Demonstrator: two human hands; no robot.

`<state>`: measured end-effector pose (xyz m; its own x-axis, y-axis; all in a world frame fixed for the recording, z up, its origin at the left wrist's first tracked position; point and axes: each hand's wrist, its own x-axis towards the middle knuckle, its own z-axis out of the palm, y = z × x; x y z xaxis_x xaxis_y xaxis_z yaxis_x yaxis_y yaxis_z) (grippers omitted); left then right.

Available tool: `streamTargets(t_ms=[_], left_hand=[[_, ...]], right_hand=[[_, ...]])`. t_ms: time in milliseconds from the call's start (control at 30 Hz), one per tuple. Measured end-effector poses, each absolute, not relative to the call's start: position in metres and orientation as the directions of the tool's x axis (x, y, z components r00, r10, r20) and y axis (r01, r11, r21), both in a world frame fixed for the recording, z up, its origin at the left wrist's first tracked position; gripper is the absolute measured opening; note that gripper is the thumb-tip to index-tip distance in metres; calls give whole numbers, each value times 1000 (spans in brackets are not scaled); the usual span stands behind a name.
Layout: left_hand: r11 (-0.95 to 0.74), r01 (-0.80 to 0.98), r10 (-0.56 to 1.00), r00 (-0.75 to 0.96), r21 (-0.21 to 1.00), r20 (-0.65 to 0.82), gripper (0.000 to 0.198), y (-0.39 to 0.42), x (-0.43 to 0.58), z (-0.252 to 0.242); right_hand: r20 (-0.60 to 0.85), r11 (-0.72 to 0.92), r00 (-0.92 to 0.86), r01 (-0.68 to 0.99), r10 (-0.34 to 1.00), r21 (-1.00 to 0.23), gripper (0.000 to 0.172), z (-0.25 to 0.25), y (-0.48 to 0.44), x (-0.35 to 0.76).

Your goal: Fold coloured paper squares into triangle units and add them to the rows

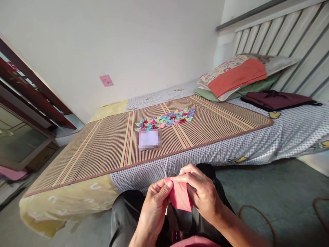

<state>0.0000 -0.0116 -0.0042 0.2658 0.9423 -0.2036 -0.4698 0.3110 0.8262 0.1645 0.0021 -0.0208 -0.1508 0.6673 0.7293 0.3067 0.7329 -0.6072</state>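
Note:
A folded piece of pink paper [180,198] with creases across it is held above my lap. My left hand [157,199] pinches its left edge, the thumb lying on the front face. On the other side, my right hand [202,190] grips the upper right of the paper, with its index finger along the top edge and the other fingers partly hidden behind. Beyond my knees, several small folded paper pieces [167,119] in many colours lie in rows on a striped mat [108,144]. A pale, blurred-out rectangle [149,139] sits just in front of them.
The mat covers a bed with a checked sheet [290,133]. Stacked pillows [239,77] and a folded dark maroon cloth [277,99] lie at the right, near the slatted headboard [288,34]. A brown cord [259,211] runs over the floor at lower right.

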Motion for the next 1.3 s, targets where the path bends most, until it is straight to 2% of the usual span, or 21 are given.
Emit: streamTargets(t_ms=[200, 300, 433, 567, 733, 900, 1033, 1167, 1300], left_hand=[[256, -437, 959, 224, 862, -171, 28, -13, 0, -3], [238, -432, 965, 209, 870, -160, 27, -13, -1, -6], [188, -442, 982, 69, 877, -176, 29, -13, -2, -12], [108, -418, 987, -61, 902, -147, 31, -12, -2, -14], [15, -356, 988, -135, 934, -68, 26, -16, 1, -13], [-28, -311, 990, -143, 950, -18, 26, -21, 8, -13], [-16, -353, 987, -154, 935, -41, 26, -23, 11, -16], [28, -415, 992, -101, 909, -77, 26, -23, 14, -18], [10, -371, 992, -112, 929, -55, 27, -25, 16, -14]], right_hand=[[634, 640, -95, 177, 767, -748, 27, -12, 0, 164], [605, 607, -67, 160, 793, -778, 23, -10, -1, 165], [476, 468, 27, 142, 879, -872, 7, -11, -1, 169], [437, 442, -66, 152, 897, -884, 22, -6, -2, 173], [384, 406, -156, 149, 910, -902, 15, -4, -5, 167], [347, 354, -136, 25, 928, -935, 24, -7, -8, 159], [270, 267, -77, -54, 960, -962, 12, -8, -7, 157], [186, 177, -111, -88, 976, -980, 21, -8, -6, 159], [137, 125, -126, -102, 983, -987, 30, -6, -7, 158]])
